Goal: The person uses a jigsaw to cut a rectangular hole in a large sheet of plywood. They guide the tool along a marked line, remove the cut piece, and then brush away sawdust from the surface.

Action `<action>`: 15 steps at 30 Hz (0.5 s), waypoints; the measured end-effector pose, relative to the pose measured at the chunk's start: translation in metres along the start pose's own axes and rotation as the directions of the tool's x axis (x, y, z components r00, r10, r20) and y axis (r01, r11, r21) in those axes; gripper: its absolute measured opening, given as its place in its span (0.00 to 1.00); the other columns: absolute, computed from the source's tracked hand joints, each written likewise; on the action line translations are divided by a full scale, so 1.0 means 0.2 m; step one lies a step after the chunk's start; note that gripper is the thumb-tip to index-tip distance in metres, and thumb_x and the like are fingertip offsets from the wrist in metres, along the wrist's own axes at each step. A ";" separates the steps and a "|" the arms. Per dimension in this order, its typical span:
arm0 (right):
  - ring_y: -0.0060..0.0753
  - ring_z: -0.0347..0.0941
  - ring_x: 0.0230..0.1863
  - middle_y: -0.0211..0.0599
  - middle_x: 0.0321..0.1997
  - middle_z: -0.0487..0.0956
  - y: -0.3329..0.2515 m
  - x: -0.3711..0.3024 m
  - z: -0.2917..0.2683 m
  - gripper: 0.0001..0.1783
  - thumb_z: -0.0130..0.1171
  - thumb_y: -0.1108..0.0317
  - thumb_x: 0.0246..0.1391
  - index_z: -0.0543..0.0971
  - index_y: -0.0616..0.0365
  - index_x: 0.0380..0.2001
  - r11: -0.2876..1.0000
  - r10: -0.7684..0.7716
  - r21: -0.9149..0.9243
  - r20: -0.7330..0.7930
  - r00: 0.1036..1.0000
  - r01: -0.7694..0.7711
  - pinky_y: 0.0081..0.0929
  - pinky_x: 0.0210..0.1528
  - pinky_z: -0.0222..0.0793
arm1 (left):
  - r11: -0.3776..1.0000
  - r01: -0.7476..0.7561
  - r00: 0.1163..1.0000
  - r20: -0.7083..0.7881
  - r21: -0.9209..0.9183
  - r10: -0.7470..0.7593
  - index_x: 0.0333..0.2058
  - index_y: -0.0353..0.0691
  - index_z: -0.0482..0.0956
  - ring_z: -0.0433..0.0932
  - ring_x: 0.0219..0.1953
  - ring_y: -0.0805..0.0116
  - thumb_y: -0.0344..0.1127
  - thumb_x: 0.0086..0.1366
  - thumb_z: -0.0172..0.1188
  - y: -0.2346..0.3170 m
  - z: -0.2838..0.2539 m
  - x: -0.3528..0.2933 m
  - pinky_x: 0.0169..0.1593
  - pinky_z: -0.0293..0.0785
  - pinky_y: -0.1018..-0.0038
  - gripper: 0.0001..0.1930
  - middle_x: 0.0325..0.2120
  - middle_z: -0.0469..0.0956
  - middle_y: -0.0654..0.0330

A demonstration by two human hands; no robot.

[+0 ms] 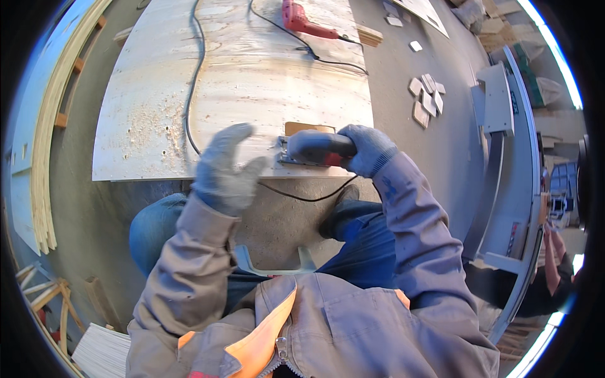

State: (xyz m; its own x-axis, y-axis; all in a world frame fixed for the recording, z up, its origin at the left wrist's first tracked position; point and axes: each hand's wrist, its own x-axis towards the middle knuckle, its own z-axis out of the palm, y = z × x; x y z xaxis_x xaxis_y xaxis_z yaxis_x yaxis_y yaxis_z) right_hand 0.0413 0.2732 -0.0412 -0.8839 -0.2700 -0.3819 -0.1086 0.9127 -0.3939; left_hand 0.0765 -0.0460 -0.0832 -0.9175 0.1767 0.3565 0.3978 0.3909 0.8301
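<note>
My right hand (pixel 370 150), in a grey work glove, is closed round the back of a jigsaw (pixel 320 146) with a dark body and a red part. The jigsaw's metal base rests on a large plywood sheet (pixel 252 94) near its front edge, beside a rectangular cutout (pixel 309 128). My left hand (pixel 225 169), gloved too and slightly blurred, is held up left of the jigsaw with thumb and fingers apart, holding nothing. A black cord (pixel 309 199) hangs below the sheet's edge. The blade is hidden.
A red power drill (pixel 305 20) lies on the far part of the sheet. Another cord (pixel 192 82) crosses the sheet, with wood chips (pixel 154 129) to its left. Several small wood offcuts (pixel 427 101) lie on the floor at right. Stacked boards (pixel 47 132) stand at left.
</note>
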 end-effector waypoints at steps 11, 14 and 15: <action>0.54 0.84 0.44 0.47 0.39 0.87 -0.04 -0.11 0.12 0.16 0.72 0.60 0.49 0.85 0.45 0.43 0.993 0.046 -0.092 -0.237 0.970 -0.069 0.45 0.47 0.80 | 0.975 0.210 0.977 -0.061 0.076 -0.206 0.50 0.37 0.84 0.84 0.51 0.57 0.33 0.62 0.73 -0.08 -0.19 -0.18 0.57 0.79 0.66 0.18 0.47 0.85 0.50; 0.55 0.85 0.42 0.48 0.37 0.86 -0.07 -0.18 0.17 0.16 0.71 0.63 0.48 0.85 0.46 0.42 0.995 0.065 -0.050 -0.346 0.936 -0.087 0.44 0.46 0.81 | 0.969 0.238 0.971 -0.003 0.065 -0.239 0.49 0.37 0.85 0.84 0.50 0.56 0.33 0.62 0.73 -0.05 -0.15 -0.17 0.55 0.80 0.66 0.17 0.46 0.85 0.50; 0.55 0.85 0.42 0.50 0.37 0.86 -0.07 -0.21 0.13 0.17 0.71 0.64 0.46 0.85 0.48 0.43 0.997 0.068 -0.020 -0.365 0.929 -0.081 0.42 0.46 0.81 | 0.978 0.190 0.982 0.004 0.080 -0.191 0.49 0.37 0.84 0.84 0.49 0.58 0.32 0.62 0.73 -0.05 -0.15 -0.15 0.53 0.81 0.67 0.17 0.46 0.86 0.51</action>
State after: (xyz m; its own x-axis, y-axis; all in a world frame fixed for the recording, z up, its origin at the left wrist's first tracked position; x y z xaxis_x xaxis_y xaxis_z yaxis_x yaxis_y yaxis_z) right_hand 0.0924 0.2635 -0.0413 -0.9941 -0.0771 -0.0766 -0.0462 0.9376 -0.3446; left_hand 0.0993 -0.0832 -0.0896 -0.9765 0.1026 0.1896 0.2155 0.4886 0.8455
